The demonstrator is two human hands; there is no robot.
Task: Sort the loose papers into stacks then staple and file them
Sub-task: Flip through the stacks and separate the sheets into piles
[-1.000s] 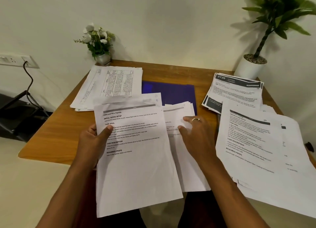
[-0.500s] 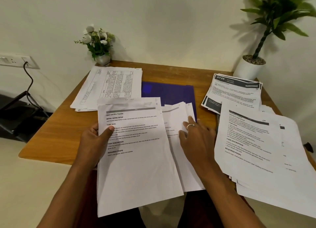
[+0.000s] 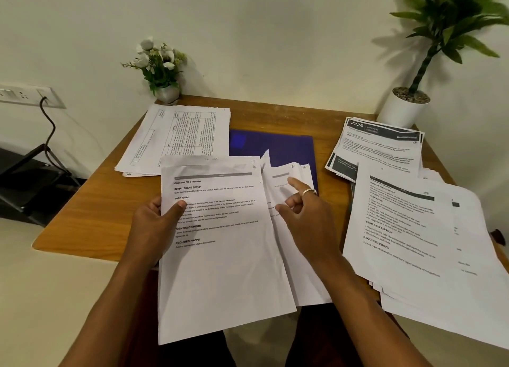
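- The right hand (image 3: 305, 218) has lifted off the fanned sheets (image 3: 286, 174) since half a second ago. Its index finger points to 11 o'clock and the others are curled; whether it pinches a sheet I cannot tell.
- The left hand (image 3: 154, 223) grips the front sheets (image 3: 220, 256) at their 9 o'clock edge, thumb on top.
- These sheets overhang the near edge of the table (image 3: 91, 212), with bare wood at 9 o'clock.

On brown wooden table (image 3: 91, 201): blue plastic folder (image 3: 275, 146) centre, behind fanned white paper sheets (image 3: 220, 270); gridded paper stack (image 3: 181, 135) left; black-banded paper stack (image 3: 380, 149) right, behind white paper pile (image 3: 427, 242)
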